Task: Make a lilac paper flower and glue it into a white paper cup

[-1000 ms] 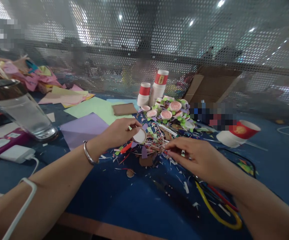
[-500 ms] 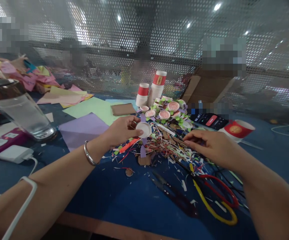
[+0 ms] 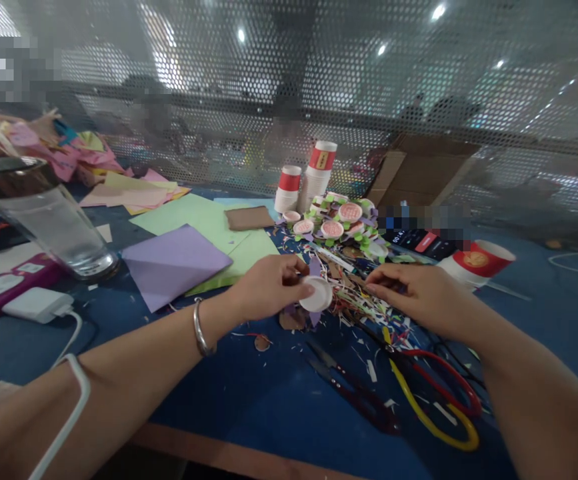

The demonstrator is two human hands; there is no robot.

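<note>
My left hand (image 3: 275, 287) pinches a round white paper-cup base (image 3: 316, 294) between thumb and fingers. Purple paper pieces (image 3: 315, 267) stick out above and below its rim. On the right, my right hand (image 3: 413, 288) has thumb and fingertips together over a heap of paper scraps (image 3: 353, 287); whatever is between them is too small to make out. Behind the heap lies a pile of cup bases (image 3: 332, 229) with green and purple paper tabs. Scissors with red and yellow handles (image 3: 409, 387) rest below my right hand, and dark snips (image 3: 351, 387) lie beside them.
Two stacks of paper cups (image 3: 317, 180) stand at the back. Purple paper (image 3: 173, 263), green paper (image 3: 189, 220) and brown cardboard (image 3: 249, 218) lie left of centre. A glass bottle (image 3: 63, 230) stands at far left. A phone (image 3: 421, 241) and a tilted red-and-white cup (image 3: 483, 260) are right.
My left hand has moved right and toward me with the cup base, closer to my right hand. The base has tilted. My right hand has barely moved.
</note>
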